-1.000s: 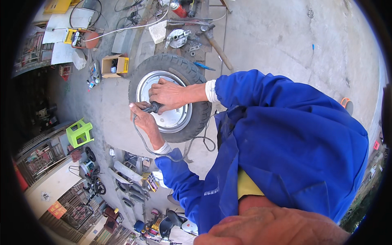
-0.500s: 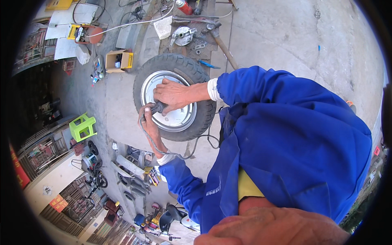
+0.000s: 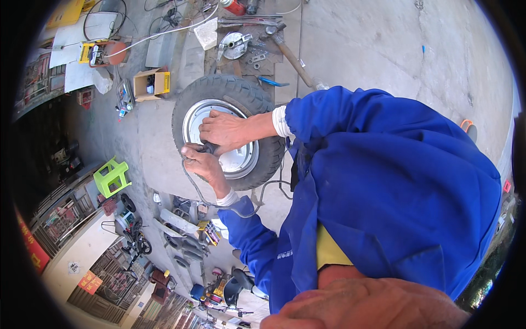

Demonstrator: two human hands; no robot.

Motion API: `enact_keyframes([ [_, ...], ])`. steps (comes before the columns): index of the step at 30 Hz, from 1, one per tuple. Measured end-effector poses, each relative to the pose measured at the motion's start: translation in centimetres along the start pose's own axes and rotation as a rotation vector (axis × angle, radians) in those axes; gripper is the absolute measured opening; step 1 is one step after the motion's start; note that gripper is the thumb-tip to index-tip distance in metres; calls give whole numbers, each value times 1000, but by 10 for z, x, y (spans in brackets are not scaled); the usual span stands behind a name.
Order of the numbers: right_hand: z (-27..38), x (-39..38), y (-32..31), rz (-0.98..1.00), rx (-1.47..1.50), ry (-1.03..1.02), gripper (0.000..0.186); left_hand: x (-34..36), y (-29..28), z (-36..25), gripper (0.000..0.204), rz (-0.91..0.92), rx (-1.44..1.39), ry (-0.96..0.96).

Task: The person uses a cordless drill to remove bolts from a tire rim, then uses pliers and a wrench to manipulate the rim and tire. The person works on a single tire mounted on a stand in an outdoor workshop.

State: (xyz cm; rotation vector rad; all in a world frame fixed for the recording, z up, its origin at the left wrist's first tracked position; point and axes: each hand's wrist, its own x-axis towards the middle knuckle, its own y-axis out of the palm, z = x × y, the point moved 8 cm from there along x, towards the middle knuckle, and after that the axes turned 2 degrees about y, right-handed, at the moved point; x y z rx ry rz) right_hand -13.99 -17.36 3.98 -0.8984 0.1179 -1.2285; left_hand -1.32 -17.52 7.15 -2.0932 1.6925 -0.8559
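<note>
A wheel with a knobbly black tyre (image 3: pixel 186 90) and silver hub (image 3: pixel 235 159) lies flat on the ground in front of me. My right hand (image 3: pixel 227 130) reaches over the hub, its fingers bunched on the metal. Between its index finger and thumb sits a dark cylindrical piece (image 3: pixel 209 147), mostly covered by both hands. At the hub's near-left side my left hand (image 3: pixel 204 165) is closed around the grey cable (image 3: pixel 193 185) beside that piece. The cable hangs from this hand and loops past my left cuff toward my body. What the left fingertips touch is hidden.
Beyond the wheel lie a hammer (image 3: pixel 290 57), a blue-handled tool (image 3: pixel 272 82), a round metal part (image 3: pixel 234 46) and a red can (image 3: pixel 233 6). To the left stand an open carton (image 3: pixel 147 88) and a green stool (image 3: pixel 111 176). Scooter parts (image 3: pixel 183 225) lie at the lower left.
My left hand has turned over, its fingers curling further across the cable and covering more of the dark piece. The right hand stays on the hub. The whole view has shifted slightly.
</note>
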Motion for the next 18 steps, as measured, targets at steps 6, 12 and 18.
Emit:
enact_keyframes([
  [6,-1,-1,-2,-39,68,-6,53,-1,-7,-5,69,86,32,16],
  [12,4,2,-1,42,60,-17,46,-2,-11,-3,67,185,91,-42],
  [18,2,7,6,92,78,-48,52,0,-21,-3,56,240,204,-1],
])
